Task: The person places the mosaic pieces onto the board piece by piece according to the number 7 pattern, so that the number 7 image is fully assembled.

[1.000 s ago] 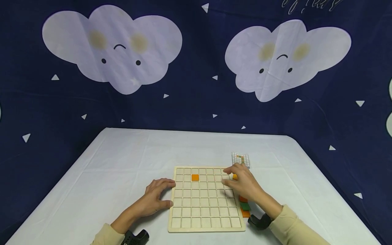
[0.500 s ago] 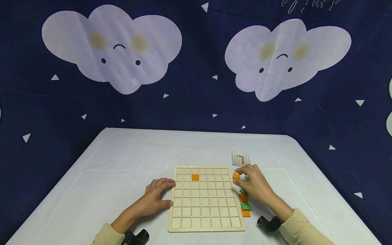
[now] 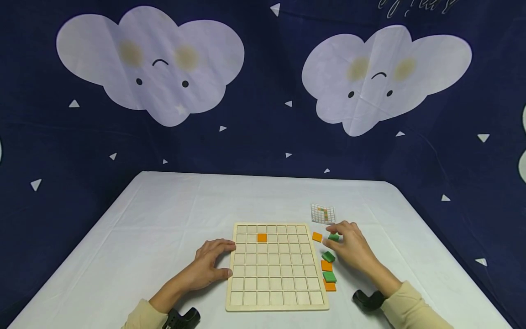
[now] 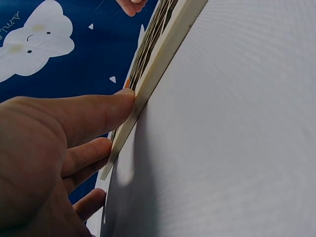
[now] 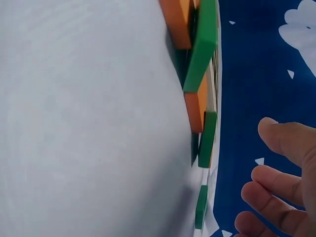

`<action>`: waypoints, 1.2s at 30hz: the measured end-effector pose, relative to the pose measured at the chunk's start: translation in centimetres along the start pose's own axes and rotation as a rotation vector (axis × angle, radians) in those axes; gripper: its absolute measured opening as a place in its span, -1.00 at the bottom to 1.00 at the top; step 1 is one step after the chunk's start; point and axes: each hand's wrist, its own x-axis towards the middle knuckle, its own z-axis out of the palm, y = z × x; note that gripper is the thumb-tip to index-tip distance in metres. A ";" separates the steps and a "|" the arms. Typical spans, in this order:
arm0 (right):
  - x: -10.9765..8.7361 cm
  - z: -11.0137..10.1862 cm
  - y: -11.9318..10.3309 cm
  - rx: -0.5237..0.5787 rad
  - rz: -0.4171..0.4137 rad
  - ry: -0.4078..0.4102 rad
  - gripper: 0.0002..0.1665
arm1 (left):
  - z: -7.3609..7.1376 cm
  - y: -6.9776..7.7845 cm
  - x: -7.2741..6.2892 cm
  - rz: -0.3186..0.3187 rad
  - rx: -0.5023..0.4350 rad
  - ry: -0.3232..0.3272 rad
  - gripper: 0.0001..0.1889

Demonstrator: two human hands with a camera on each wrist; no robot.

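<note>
A pale wooden grid board (image 3: 274,273) lies on the white table, with one orange square tile (image 3: 262,238) in its second row from the far edge. My left hand (image 3: 205,267) touches the board's left edge with thumb and fingertips spread; the left wrist view shows the thumb against the rim. Right of the board my right hand (image 3: 349,245) hovers, thumb and fingers apart and nothing between them. Its fingertips are nearest a green tile (image 3: 334,237). An orange tile (image 3: 317,236) lies just left of those fingertips. The right wrist view shows the right hand (image 5: 291,190) raised off the table.
Along the board's right side lie a green tile (image 3: 328,257), an orange tile (image 3: 326,266), another green tile (image 3: 329,277) and another orange tile (image 3: 330,286), partly overlapping. A small printed grid card (image 3: 323,214) lies behind them. Dark cloud-patterned cloth (image 3: 263,114) hangs beyond the table.
My right hand has moved right, from over the board's right edge to beside the green tile, uncovering tiles and the card. The left hand has stayed put.
</note>
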 end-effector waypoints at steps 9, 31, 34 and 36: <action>0.3 -0.1 1.3 -0.018 0.018 0.001 -0.59 | 0.0 0.1 0.0 -0.003 -0.002 -0.005 -0.43; 0.4 0.2 3.5 -0.047 0.053 -0.032 -0.57 | 0.0 0.0 -0.1 0.003 -0.002 -0.007 -0.43; 0.4 0.3 3.6 -0.047 0.051 -0.039 -0.58 | 0.0 0.0 -0.1 0.007 -0.001 -0.006 -0.43; 0.5 0.3 3.7 -0.049 0.053 -0.045 -0.58 | 0.0 0.0 -0.1 0.009 0.000 -0.006 -0.43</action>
